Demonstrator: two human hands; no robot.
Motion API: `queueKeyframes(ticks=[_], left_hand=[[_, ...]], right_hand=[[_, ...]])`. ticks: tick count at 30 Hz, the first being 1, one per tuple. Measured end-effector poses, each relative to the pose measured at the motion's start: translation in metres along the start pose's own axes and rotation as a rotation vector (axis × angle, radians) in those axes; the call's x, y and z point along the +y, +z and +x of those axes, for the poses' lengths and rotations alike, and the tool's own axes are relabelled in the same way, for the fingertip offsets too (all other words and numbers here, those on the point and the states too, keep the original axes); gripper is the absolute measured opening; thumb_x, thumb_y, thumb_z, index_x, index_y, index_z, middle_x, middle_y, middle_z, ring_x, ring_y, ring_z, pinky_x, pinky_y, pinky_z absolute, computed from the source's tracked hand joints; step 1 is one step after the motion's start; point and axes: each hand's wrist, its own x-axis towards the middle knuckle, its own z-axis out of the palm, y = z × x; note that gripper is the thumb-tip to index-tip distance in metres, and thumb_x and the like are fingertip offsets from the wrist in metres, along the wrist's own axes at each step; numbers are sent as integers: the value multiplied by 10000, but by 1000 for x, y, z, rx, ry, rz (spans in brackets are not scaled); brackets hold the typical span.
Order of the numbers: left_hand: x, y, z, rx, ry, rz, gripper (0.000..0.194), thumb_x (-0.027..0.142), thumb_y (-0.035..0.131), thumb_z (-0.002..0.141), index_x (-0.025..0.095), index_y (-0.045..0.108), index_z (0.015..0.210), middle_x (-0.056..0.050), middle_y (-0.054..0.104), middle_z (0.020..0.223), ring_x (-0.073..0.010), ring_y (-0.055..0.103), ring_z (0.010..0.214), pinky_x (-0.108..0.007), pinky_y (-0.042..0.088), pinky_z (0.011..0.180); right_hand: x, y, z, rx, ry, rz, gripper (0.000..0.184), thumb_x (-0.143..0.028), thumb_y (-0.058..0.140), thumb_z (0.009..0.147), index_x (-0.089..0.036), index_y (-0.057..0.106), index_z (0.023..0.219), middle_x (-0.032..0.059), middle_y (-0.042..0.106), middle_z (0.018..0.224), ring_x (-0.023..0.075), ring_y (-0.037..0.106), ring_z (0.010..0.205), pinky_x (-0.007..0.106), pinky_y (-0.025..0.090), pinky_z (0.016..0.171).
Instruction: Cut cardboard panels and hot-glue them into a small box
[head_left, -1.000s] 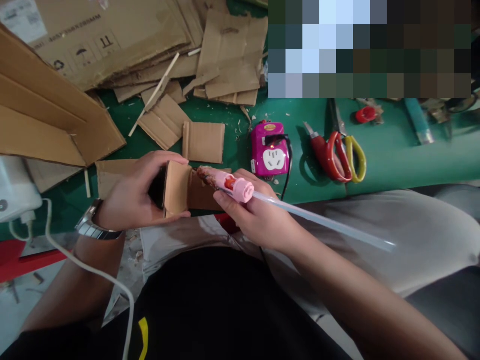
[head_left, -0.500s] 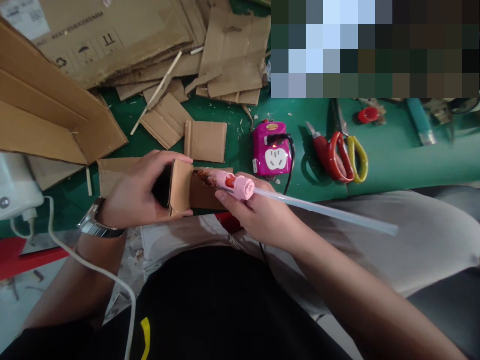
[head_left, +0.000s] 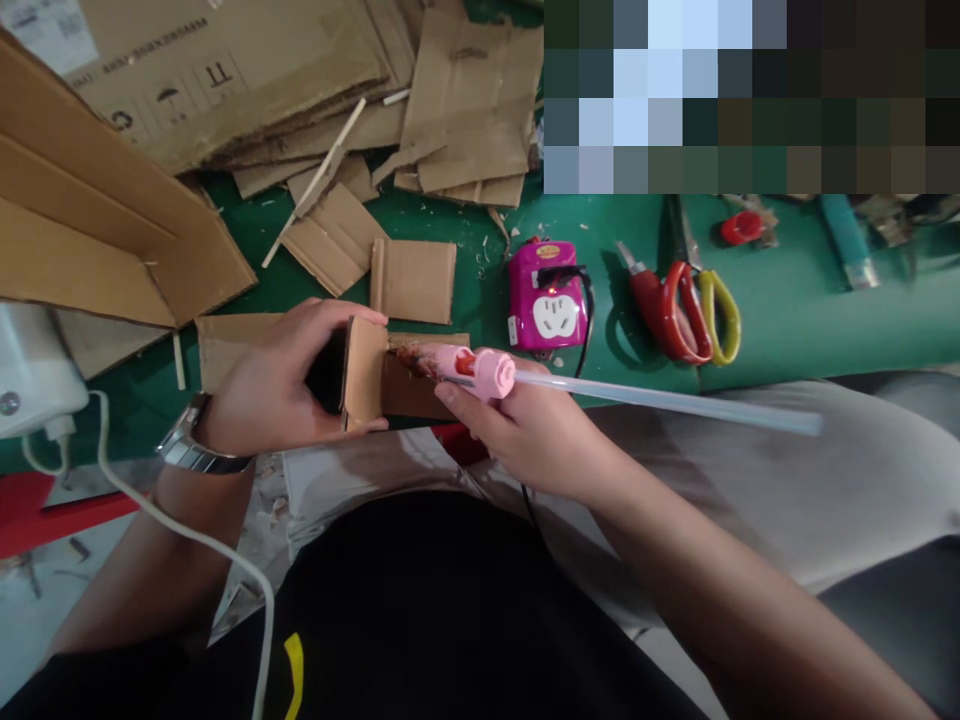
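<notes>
My left hand (head_left: 281,385), with a metal watch (head_left: 193,440) at the wrist, is closed around a small folded cardboard piece (head_left: 366,375), thumb and fingers at its two ends. A pink hot glue gun (head_left: 457,365) is gripped in my right hand (head_left: 536,430). Its dark, stained nozzle points left and meets, or nearly meets, the inner corner of the cardboard. From the gun's rear a long translucent glue stick (head_left: 675,397) sticks out to the right. The trigger side is hidden by my fingers.
On the green table lie a magenta power socket (head_left: 547,298) with a black plug, red-handled scissors (head_left: 686,312), a cardboard square (head_left: 414,280) and stacked cardboard sheets (head_left: 472,100). An open cardboard box (head_left: 82,200) stands left, near a white device (head_left: 37,370) with a cable.
The glue gun's rear and its glue stick have swung slightly right and up. The nozzle stays at the cardboard's inner corner, and my left hand holds almost still.
</notes>
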Motion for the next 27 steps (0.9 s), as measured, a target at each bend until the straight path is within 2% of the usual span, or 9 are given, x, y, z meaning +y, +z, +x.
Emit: queueKeyframes(ticks=[4,8,14,19,23,27], left_hand=[[1,-1,0,-14,-18,14,798,643,868,808,311,527,1449,-65,681,1397,-325,683,1249,-537,583,1089],[2,-1,0,-19,-21,36,785,634,856,816,276,540,1439,-61,688,1388,-314,683,1240,-529,586,1087],[0,0,-1,-12,0,17,800,586,892,812,294,527,1462,-75,683,1397,-333,679,1254,-524,580,1090],[0,-1,0,-5,15,15,810,578,909,804,276,538,1457,-87,688,1376,-326,685,1224,-496,574,1076],[0,-1,0,9,35,23,818,553,932,798,211,562,1442,-114,699,1342,-307,689,1205,-455,566,1057],[-1,0,0,16,50,15,833,574,927,794,207,561,1445,-126,701,1355,-314,693,1202,-456,560,1049]], right_hand=[[1,3,5,47,-5,-3,266,-370,581,1099,-211,767,992,65,807,1016,239,756,974,336,572,876],[1,3,7,59,-22,-25,302,-358,580,1095,-206,730,881,52,771,920,224,735,946,321,552,875],[1,0,5,-3,-31,-57,274,-345,566,1101,-198,794,1061,74,813,1031,238,763,960,344,566,941],[-1,-4,0,-85,55,-93,322,-375,576,1100,-214,774,1295,117,817,1244,310,776,1162,425,580,1050],[-3,-6,-3,-136,16,-3,296,-354,574,1107,-277,765,1320,68,780,1416,294,722,1344,428,542,1164],[-2,-4,-1,-62,47,45,265,-342,588,1101,-256,777,1265,67,812,1337,282,749,1282,407,571,1108]])
